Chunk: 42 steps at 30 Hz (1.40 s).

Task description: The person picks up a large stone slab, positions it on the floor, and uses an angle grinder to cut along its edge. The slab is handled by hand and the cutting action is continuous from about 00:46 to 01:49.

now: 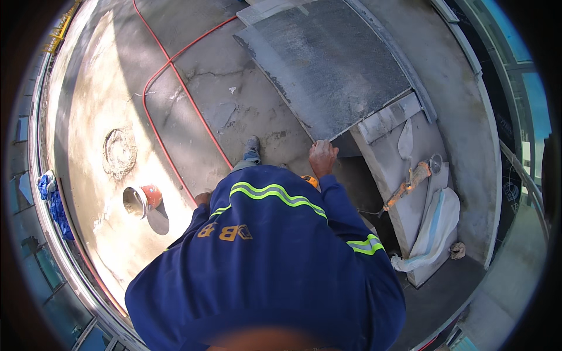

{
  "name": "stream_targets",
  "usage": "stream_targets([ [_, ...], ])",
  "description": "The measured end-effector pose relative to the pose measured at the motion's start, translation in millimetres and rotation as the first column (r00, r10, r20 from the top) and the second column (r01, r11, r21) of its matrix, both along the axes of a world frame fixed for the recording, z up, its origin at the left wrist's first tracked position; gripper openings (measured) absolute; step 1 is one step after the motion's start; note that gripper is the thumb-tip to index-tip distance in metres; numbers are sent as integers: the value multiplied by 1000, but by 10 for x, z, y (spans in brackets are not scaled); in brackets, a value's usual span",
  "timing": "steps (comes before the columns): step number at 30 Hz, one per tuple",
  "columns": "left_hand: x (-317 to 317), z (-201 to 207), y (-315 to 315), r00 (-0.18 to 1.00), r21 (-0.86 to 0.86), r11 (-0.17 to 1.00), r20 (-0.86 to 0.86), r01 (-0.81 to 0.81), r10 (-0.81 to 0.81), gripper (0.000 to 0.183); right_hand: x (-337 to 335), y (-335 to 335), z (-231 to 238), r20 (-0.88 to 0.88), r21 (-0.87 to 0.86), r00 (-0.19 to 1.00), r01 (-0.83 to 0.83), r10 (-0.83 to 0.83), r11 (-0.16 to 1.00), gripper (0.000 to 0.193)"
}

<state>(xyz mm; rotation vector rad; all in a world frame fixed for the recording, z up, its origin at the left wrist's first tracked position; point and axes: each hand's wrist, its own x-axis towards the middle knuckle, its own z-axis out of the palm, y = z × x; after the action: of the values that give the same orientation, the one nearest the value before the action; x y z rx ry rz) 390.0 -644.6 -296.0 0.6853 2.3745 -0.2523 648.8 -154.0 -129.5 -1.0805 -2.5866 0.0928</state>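
Observation:
My right hand (pixel 323 158) is closed at the near corner of a large grey stone slab (pixel 328 64), its bent fingers at the edge. The slab lies along a low wall, and a dark gap shows beneath its near end. At my left side, my left hand (pixel 203 199) shows only in part beside the navy jacket (pixel 281 251); its fingers are hidden. A small yellow and black object (pixel 311 181), perhaps a tape measure, peeks out beside my right forearm.
An orange angle grinder (pixel 410 184) and a trowel (pixel 405 140) rest on the ledge at right, near a white woven sack (pixel 436 228). A red hose (pixel 170 61) crosses the concrete floor. A bucket (pixel 151 198) lies tipped at left. Blue cloth (pixel 57 205) hangs at the far-left edge.

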Motion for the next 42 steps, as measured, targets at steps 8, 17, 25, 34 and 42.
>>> stream_targets([
  [8, -305, 404, 869, 270, 270, 107, 691, -957, 671, 27, 188, 119, 96, -102, -198, 995, -1, -20, 980, 13],
  [17, -617, 262, 688, 373, 244, 284, 644, -927, 668, 27, 17, -39, 39, -25, -37, 999, 46, -47, 998, 19],
  [25, -1158, -197, 537, 771, 499, 602, 519, -624, 368, 22, -97, -205, 19, 20, -64, 975, 220, -220, 973, 14],
  [34, -1904, -12, 1238, 435, 194, 436, 701, -879, 565, 32, 63, -402, -11, -124, -175, 879, 438, -461, 882, 19],
  [42, -2367, 260, 1645, 527, 175, 585, 679, -792, 510, 33, -214, -334, -80, -45, -77, 912, 403, -407, 912, 18],
])
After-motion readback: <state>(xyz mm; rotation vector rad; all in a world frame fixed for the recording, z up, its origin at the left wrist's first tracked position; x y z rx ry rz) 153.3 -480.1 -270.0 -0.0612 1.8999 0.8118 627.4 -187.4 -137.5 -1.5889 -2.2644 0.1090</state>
